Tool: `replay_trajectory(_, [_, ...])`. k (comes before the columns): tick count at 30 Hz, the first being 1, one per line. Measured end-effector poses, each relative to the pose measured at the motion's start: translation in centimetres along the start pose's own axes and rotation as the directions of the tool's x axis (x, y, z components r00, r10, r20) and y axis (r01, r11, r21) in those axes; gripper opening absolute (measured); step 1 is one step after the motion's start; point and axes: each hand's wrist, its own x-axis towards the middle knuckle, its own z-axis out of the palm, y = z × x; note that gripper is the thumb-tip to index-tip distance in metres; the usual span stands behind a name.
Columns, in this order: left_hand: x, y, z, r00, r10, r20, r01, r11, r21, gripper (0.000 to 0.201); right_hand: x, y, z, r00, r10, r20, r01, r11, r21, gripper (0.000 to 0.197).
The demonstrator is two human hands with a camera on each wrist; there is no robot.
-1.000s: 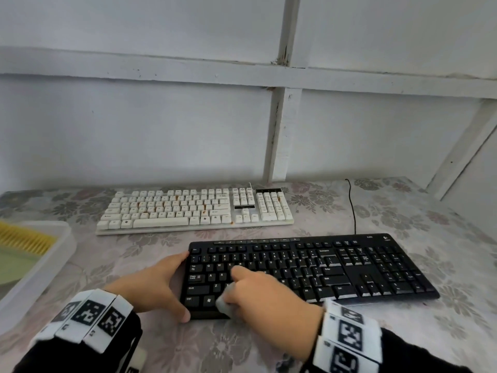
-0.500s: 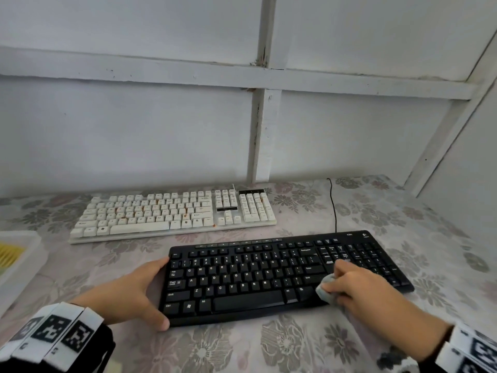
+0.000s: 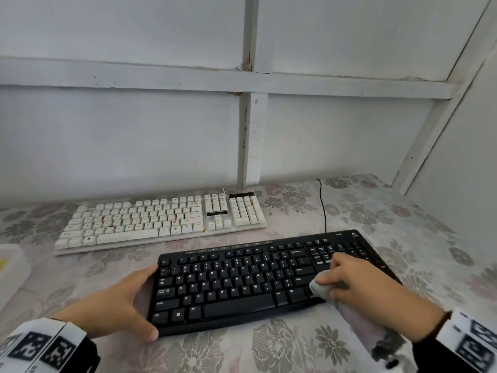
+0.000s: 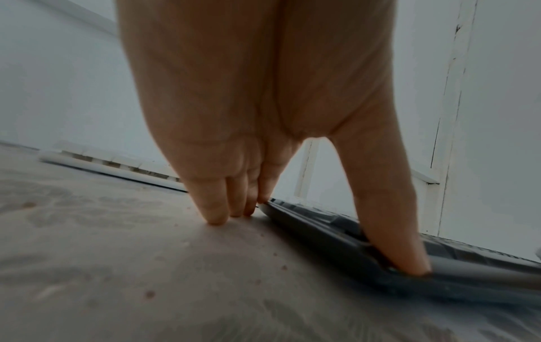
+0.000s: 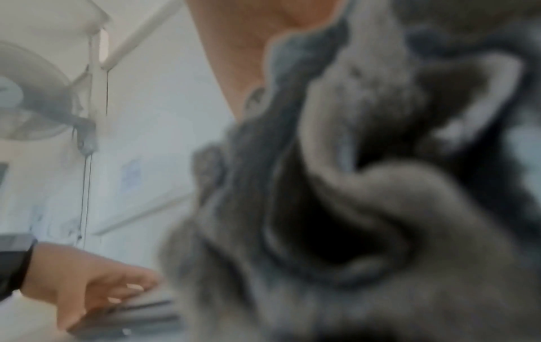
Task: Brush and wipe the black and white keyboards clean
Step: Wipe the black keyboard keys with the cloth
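The black keyboard [image 3: 242,286] lies near me on the flowered tablecloth, and the white keyboard [image 3: 161,222], with orange stains between its keys, lies behind it to the left. My left hand [image 3: 139,300] braces the black keyboard's left end, straight fingers along the side and thumb at the front corner. In the left wrist view the fingers [image 4: 216,208] press on the table beside the keyboard [image 4: 439,284]. My right hand [image 3: 347,281] grips a crumpled grey cloth [image 3: 320,288] and presses it on the keys at the right. The cloth [image 5: 366,208] fills the blurred right wrist view.
A white tray [image 3: 10,267] sits at the table's left edge. The black cable [image 3: 322,205] runs from the black keyboard to the back wall. White panelled walls close the back and right. A wall fan [image 5: 29,92] shows in the right wrist view.
My right hand has swept the cloth from the keyboard's left keys across to its right part. The left hand has stayed at the left end.
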Motion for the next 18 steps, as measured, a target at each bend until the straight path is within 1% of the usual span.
replay_trajectory(3, [0.0, -0.2, 0.0, 1.0, -0.017, 0.01, 0.017, 0.999, -0.033, 0.15, -0.7, 1.2, 0.5, 0.997, 0.071, -0.043, -0.072, 0.997, -0.017, 0.011])
replay_trajectory(6, [0.1, -0.5, 0.0, 1.0, -0.013, 0.002, 0.013, 0.999, -0.051, 0.149, -2.0, 3.2, 0.5, 0.99, 0.111, -0.089, -0.113, 0.994, -0.015, 0.014])
replay_trajectory(10, [0.2, -0.4, 0.0, 1.0, -0.008, 0.029, 0.012, 0.99, -0.137, 0.141, -3.2, 6.5, -0.3, 0.97, 0.225, -0.092, -0.228, 0.973, -0.02, 0.008])
replay_trajectory(12, [0.2, -0.3, 0.1, 0.999, -0.003, 0.037, 0.008, 0.99, -0.143, 0.139, -3.8, 7.9, -0.6, 0.956, 0.278, -0.098, -0.281, 0.959, -0.024, 0.006])
replay_trajectory(15, [0.1, -0.3, 0.1, 0.999, -0.005, 0.038, 0.011, 0.986, -0.168, 0.137, -3.7, 8.8, -1.2, 0.952, 0.291, -0.097, -0.296, 0.954, -0.045, 0.003])
replay_trajectory(16, [0.1, -0.2, 0.1, 0.999, -0.006, 0.035, 0.012, 0.985, -0.174, 0.139, -3.4, 8.7, -1.4, 0.954, 0.285, -0.096, -0.291, 0.955, -0.053, 0.004])
replay_trajectory(18, [0.0, -0.1, 0.1, 1.0, 0.002, 0.031, 0.003, 0.987, -0.158, 0.147, -2.7, 8.0, -1.5, 0.959, 0.249, -0.137, -0.258, 0.965, -0.05, 0.005])
